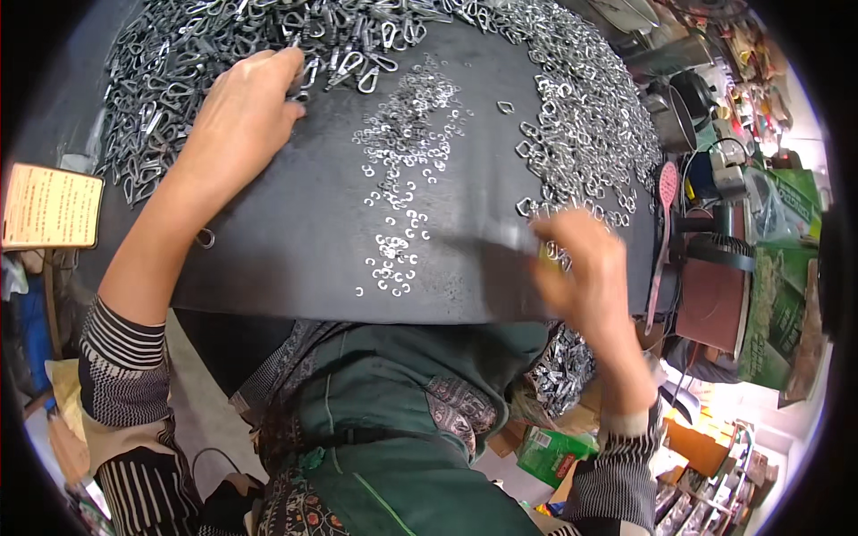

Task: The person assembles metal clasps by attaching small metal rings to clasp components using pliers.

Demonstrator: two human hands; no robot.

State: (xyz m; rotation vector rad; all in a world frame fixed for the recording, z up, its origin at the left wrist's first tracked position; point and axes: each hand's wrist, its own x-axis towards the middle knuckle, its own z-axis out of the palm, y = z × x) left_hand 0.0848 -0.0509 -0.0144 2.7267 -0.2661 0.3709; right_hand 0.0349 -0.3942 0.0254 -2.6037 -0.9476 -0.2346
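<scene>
My left hand (246, 107) reaches to the near edge of a heap of dark metal snap clips (192, 58) at the far left. Its fingers are curled down among the clips, and what they grip, if anything, is hidden. My right hand (581, 268) is smeared by motion above the table's near right part. A yellowish patch and a pale blur show by its fingers, too unclear to name. It is nearest to a broad pile of silver metal loops (585, 134). Between my hands lies a scatter of small silver open rings (391, 250), denser toward the far side.
All this lies on a black tabletop (295, 241). A lit phone (52, 205) stands at the left edge. Along the right edge are a pink brush (667, 188), a dark metal pot (670, 116) and green boxes (778, 313). Below the table sits a bag of metal pieces (565, 371).
</scene>
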